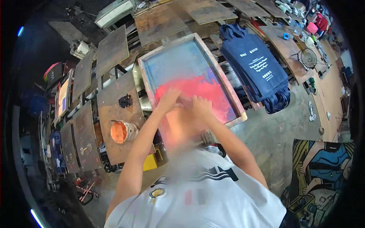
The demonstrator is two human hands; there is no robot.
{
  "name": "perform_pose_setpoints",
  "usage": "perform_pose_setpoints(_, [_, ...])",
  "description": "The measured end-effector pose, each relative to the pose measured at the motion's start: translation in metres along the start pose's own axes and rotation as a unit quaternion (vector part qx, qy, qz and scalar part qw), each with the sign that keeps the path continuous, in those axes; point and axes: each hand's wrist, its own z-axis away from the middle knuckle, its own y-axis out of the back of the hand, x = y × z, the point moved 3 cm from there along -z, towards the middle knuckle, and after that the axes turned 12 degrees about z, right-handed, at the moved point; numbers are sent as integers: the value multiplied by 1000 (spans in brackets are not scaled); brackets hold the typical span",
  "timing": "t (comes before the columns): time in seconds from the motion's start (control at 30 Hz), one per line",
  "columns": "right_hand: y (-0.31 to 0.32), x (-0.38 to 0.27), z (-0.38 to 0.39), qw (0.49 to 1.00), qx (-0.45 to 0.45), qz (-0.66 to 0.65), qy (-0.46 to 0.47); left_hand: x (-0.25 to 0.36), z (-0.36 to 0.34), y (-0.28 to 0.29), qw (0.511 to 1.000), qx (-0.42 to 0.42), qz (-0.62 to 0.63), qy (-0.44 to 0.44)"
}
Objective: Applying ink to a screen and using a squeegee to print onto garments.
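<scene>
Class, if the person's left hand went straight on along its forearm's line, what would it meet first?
Probably the frame, near its far right corner, after the left hand crosses the pink-and-blue screen. Depth is unclear, so it might pass above instead.

Seemingly wooden screen frame [218,76], matt

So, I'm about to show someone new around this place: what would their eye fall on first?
Probably the bright pink-red patch inside the pale, paint-stained rectangular frame, at the centre. Next might come the pile of navy-blue fabric bags with white print, lying to the frame's right. The round, whitish tub with vivid orange contents also stands out, on the brown, stained board at left.
</scene>
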Motion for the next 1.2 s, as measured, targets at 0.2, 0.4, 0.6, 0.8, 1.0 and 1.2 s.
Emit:
perform_pose_setpoints(0.2, [-1,-29,-34,977,-127,75,154,-1,66,-22,984,39,12,172])
perform_pose_setpoints(0.4, [-20,-20,-34,955,-111,39,273,-18,88,-33,980,36,-6,194])
perform_pose_setpoints(0.6, [1,40,-4,991,-6,-72,110,17,-11,0,995,7,-95,10])
perform_pose_setpoints(0.8, [-4,38,9,993,95,-29,-60,12,-77,-13,988,-36,-125,-84])
perform_pose_setpoints(1.0, [8,25,-10,996,86,23,-32,-11,-48,-2,998,18,9,-64])
perform_pose_setpoints(1.2, [-6,-31,-49,987,82,62,125,-28,42,1,978,159,44,126])
